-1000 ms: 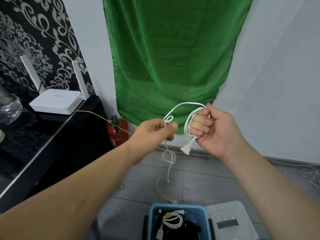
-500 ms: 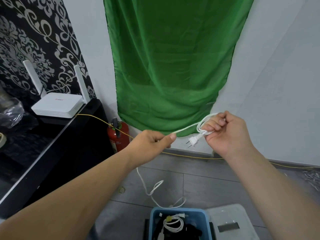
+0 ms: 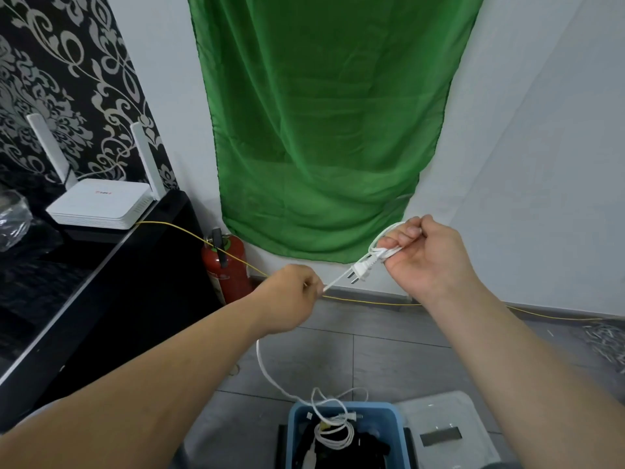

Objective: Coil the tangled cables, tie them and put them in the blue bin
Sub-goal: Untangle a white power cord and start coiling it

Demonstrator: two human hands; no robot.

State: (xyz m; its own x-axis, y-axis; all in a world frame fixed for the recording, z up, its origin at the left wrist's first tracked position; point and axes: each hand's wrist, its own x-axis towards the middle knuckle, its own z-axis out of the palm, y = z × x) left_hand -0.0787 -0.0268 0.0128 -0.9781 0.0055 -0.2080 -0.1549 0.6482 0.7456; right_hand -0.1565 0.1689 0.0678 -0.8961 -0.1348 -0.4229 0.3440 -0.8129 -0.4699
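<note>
My right hand (image 3: 422, 258) grips a small coil of white power cable (image 3: 384, 250), whose two-pin plug (image 3: 360, 270) sticks out to the left. My left hand (image 3: 291, 292) pinches the same cable, which runs taut between both hands. Below my left hand the loose white cable tail (image 3: 267, 370) hangs down and loops over the rim of the blue bin (image 3: 397, 421) at the bottom. Inside the bin lies a tied white cable coil (image 3: 334, 434) among dark items.
A black shelf (image 3: 101, 265) on the left carries a white router (image 3: 98, 204). A red fire extinguisher (image 3: 226, 265) stands by the wall under a green cloth (image 3: 321, 130). A thin yellow wire (image 3: 372, 302) runs along the baseboard. A clear plastic lid (image 3: 446, 428) lies beside the bin.
My hands have moved apart, pulling the cable straight between them. My left hand slid along the cable and the hanging tail dropped lower onto the bin rim.
</note>
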